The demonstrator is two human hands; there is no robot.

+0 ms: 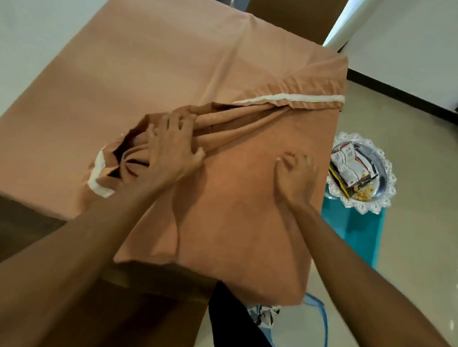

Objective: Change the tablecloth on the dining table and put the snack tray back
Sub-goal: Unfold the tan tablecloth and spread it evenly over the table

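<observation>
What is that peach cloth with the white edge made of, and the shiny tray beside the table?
The peach tablecloth with white trim looks like matte woven fabric, perhaps cotton: it gathers in soft folds and holds creases. The round silvery snack tray with scalloped rim has a mirror-like shine: polished metal or metallised plastic, I cannot tell which.

On my feed, both forearms (106, 235) are bare right to the edge of the picture. The left hand (170, 148) and right hand (296, 174) are bare too. Between the arms a dark, near-black garment (229, 323) covers the lower body; I can't tell its cut.
</observation>
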